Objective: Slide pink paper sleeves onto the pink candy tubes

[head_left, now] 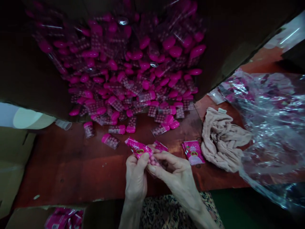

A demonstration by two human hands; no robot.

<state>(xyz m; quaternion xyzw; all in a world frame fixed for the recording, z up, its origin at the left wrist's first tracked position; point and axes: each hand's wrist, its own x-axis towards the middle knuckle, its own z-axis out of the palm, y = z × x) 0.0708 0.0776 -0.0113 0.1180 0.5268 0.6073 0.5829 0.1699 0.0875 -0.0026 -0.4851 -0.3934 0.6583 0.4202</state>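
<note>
Close in front of me, my left hand [137, 175] pinches a shiny pink printed wrapper [137, 147] between thumb and fingers. My right hand [175, 170] grips a small clear tube of pink balls [153, 161], its far end pointing into the wrapper. Whether the tube is inside the wrapper is hidden by my fingers. Another pink wrapper [160, 146] shows just behind my right fingers. Beyond my hands lies a loose capped tube [111, 141], with more such tubes near it. To the right of my right hand rests a small stack of flat pink wrappers [194, 152].
A large heap of pink-capped tubes [133, 86] spills from an open cardboard box [219, 41] onto the reddish table [71, 168]. At right lie a crumpled beige cloth [221, 140] and a clear plastic bag [281, 136]. A box of pink packets [65, 218] stands at lower left.
</note>
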